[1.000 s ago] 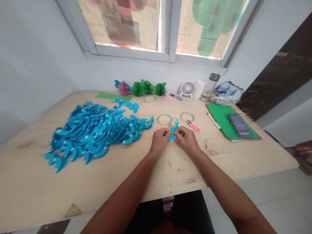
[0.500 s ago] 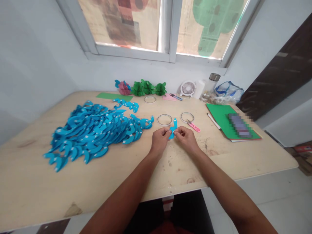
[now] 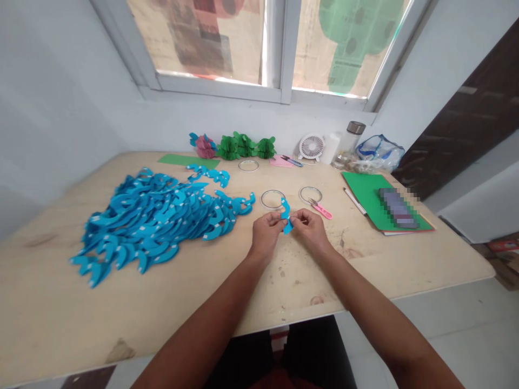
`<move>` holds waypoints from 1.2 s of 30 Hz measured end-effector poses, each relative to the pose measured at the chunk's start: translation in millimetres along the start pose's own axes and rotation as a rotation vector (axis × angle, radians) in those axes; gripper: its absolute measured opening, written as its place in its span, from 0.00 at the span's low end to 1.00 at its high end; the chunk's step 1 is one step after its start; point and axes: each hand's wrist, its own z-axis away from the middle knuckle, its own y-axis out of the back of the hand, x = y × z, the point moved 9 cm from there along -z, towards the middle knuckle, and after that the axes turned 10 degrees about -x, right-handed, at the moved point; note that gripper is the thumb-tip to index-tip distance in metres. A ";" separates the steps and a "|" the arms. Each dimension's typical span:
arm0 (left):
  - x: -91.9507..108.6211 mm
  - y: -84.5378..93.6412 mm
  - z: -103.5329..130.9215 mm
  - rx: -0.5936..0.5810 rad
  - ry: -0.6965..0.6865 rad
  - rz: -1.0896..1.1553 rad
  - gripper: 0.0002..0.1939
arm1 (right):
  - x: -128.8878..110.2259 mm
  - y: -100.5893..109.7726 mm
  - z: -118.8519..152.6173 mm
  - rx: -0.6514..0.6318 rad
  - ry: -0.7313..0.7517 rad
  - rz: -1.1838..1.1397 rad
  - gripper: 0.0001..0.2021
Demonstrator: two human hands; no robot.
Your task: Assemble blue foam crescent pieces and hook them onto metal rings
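Between my two hands is a small curved blue paper piece (image 3: 285, 207) with white patches. My left hand (image 3: 267, 229) pinches its left side, and my right hand (image 3: 308, 227) pinches its right side. Just beyond the fingers lies a roll of narrow tape (image 3: 273, 192), with a second roll (image 3: 310, 187) to its right. Pink-handled snips (image 3: 323, 211) rest beside that second roll. A large heap of similar blue paper pieces (image 3: 162, 210) spreads over the left part of the wooden table (image 3: 227, 281).
Along the wall stand green paper figures (image 3: 245, 146), a pink one (image 3: 205, 146), a white fan (image 3: 312, 146) and a glass bottle (image 3: 351, 140). Green sheets (image 3: 365, 189) with a pixelated object (image 3: 399, 209) lie at the right, beside a pen (image 3: 354, 200).
The blue piece has turned between my fingers, its upper end now tilting left. Both hands stay in nearly the same place. The view has shifted very slightly.
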 end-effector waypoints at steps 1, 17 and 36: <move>-0.3 0.4 0.4 0.010 0.000 0.003 0.08 | 0.1 -0.3 0.1 -0.002 -0.004 -0.004 0.06; -14.8 -4.3 -1.7 -0.043 0.089 0.143 0.12 | -0.2 1.1 0.1 0.009 0.001 -0.009 0.06; -18.0 -9.8 0.9 -0.082 0.139 0.248 0.13 | -5.8 1.7 2.7 0.035 0.004 0.044 0.06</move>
